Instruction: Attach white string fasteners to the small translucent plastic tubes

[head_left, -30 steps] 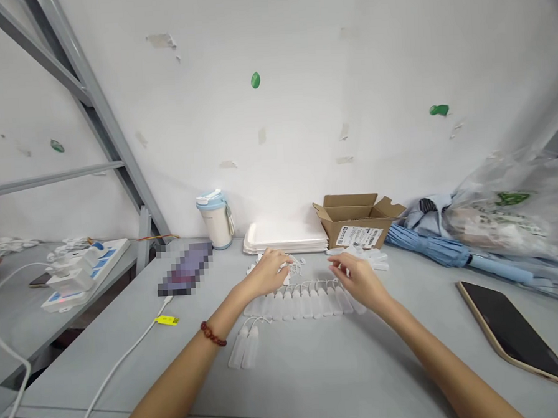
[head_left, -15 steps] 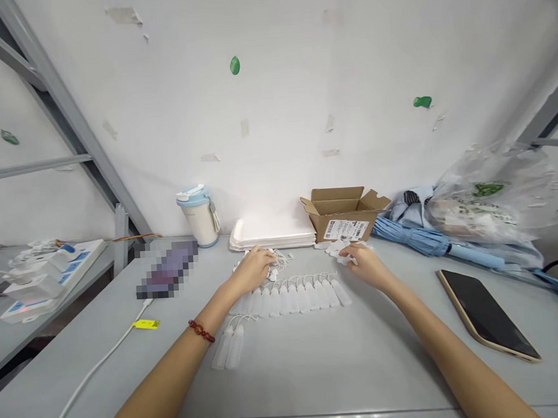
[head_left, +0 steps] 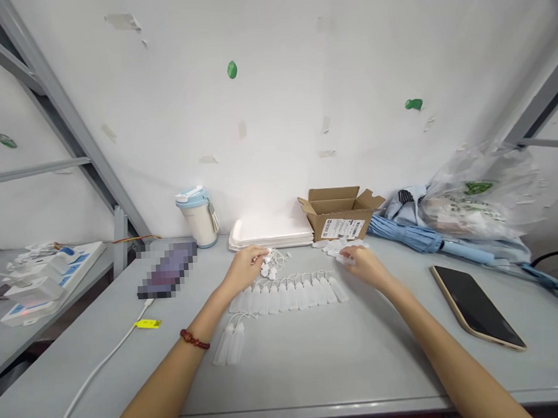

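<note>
My left hand (head_left: 245,268) is at a small heap of white plastic pieces with thin white cords (head_left: 271,270), thumb and fingertips drawn near each other; I cannot tell whether they pinch a piece. My right hand (head_left: 365,268) reaches, fingers curled, to a loose pile of flat, frosted plastic sleeves (head_left: 332,246), and whether it grips one I cannot tell either. Handling these well, I judge, means using light fingertips and lifting one piece straight up, since the cords look tangled and could drag their neighbours. The sleeves look thin and may cling together, so I would part them by an edge. My forearms should stay clear of the neat row of frosted, corded tags (head_left: 289,297) just nearer me, and of the two similar tags (head_left: 229,344) at its near left.

All this lies on a smooth grey bench (head_left: 334,368). Behind stand a stack of flat white sheets (head_left: 273,235) and an open brown cardboard box (head_left: 341,221), before a white wall (head_left: 274,109) marked with tape scraps.
</note>
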`<state>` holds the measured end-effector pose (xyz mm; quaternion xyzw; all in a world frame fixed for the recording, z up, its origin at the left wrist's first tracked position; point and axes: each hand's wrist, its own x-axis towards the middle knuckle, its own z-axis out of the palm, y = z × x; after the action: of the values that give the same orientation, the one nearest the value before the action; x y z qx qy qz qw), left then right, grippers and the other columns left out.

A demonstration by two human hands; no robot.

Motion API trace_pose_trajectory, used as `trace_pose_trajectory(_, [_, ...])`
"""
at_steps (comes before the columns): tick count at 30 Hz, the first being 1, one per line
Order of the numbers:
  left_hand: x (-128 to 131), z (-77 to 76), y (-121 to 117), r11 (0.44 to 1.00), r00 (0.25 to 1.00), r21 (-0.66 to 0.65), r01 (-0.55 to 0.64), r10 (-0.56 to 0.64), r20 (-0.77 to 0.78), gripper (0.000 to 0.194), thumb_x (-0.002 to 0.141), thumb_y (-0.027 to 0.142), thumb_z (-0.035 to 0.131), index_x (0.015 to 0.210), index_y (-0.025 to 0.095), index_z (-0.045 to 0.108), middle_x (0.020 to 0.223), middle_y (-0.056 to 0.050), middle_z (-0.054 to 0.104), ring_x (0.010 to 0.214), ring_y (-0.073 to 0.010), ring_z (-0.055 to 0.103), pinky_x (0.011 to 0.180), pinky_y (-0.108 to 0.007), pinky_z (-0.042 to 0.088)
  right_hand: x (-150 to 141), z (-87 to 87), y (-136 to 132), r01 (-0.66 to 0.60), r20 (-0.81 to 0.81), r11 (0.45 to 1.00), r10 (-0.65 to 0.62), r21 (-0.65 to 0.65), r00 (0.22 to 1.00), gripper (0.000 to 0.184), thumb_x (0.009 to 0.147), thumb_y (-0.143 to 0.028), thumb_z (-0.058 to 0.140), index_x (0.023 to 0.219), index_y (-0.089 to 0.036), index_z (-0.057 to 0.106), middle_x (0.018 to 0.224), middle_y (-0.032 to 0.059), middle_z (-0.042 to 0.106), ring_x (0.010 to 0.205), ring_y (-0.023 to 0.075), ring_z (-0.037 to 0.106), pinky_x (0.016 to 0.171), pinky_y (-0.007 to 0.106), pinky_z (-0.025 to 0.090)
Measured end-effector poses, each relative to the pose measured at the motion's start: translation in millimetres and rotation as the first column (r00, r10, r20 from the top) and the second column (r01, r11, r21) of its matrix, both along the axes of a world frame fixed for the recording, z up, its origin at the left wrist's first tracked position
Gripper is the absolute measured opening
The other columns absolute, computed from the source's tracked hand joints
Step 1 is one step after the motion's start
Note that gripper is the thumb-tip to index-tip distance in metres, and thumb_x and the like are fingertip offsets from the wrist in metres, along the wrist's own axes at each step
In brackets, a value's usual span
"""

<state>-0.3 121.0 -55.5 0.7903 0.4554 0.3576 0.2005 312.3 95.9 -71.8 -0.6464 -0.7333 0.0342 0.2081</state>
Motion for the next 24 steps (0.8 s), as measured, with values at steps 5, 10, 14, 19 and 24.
trace_pose_trajectory(5, [4,11.1,-10,0.994,0.989,-0.111,0.002,0.015,0.15,0.018,0.074,0.024,0.055,0.08,0.014,0.069,0.086,-0.007,0.07,0.077,-0.0188,0.062,0.069,-0.028,0.048,-14,6.8,-4,-0.003,-0.155,0.997,0.014,0.072,0.988,0.022,0.074,-0.019,0.054,0.094,-0.015,0.063,0.093,0.0093,0.068,0.08,0.0205,0.062,0.069,0.03,0.047])
trace_pose_trajectory(10, [13,19.5,-22,0.967,0.955,-0.236,0.098,-0.024,0.297,0.017,0.069,0.03,0.064,0.073,0.013,0.066,0.07,-0.005,0.068,0.065,-0.0161,0.061,0.06,-0.025,0.048,-51,10.7,-23,-0.238,-0.318,0.958,0.279,0.163,0.906,0.018,0.08,-0.027,0.053,0.093,-0.019,0.061,0.089,0.0049,0.067,0.078,0.0178,0.062,0.067,0.029,0.05])
trace_pose_trajectory(14, [19,25.1,-32,0.906,0.886,-0.36,0.221,-0.033,0.462,0.018,0.065,0.029,0.07,0.073,0.013,0.067,0.072,-0.004,0.067,0.068,-0.0155,0.06,0.065,-0.026,0.048,-82,12.0,-43,-0.393,-0.274,0.878,0.462,0.272,0.844,0.018,0.084,-0.025,0.052,0.099,-0.019,0.059,0.091,0.0082,0.064,0.084,0.0199,0.06,0.074,0.034,0.049])
trace_pose_trajectory(19, [22,28.0,-41,0.866,0.871,-0.388,0.314,-0.1,0.482,0.016,0.066,0.027,0.07,0.076,0.014,0.069,0.076,-0.004,0.067,0.074,-0.016,0.061,0.069,-0.026,0.048,-100,9.0,-55,-0.446,-0.281,0.84,0.529,0.31,0.801,0.022,0.088,-0.023,0.046,0.108,-0.021,0.055,0.099,0.0098,0.06,0.085,0.0198,0.059,0.072,0.034,0.051])
trace_pose_trajectory(24, [24,30.6,-46,0.877,0.9,-0.362,0.315,-0.155,0.408,0.011,0.069,0.025,0.068,0.073,0.014,0.068,0.071,-0.002,0.066,0.067,-0.0142,0.059,0.061,-0.024,0.046,-102,6.7,-56,-0.396,-0.337,0.853,0.504,0.339,0.796,0.022,0.088,-0.026,0.047,0.109,-0.022,0.054,0.093,0.0087,0.059,0.075,0.0183,0.058,0.063,0.033,0.052])
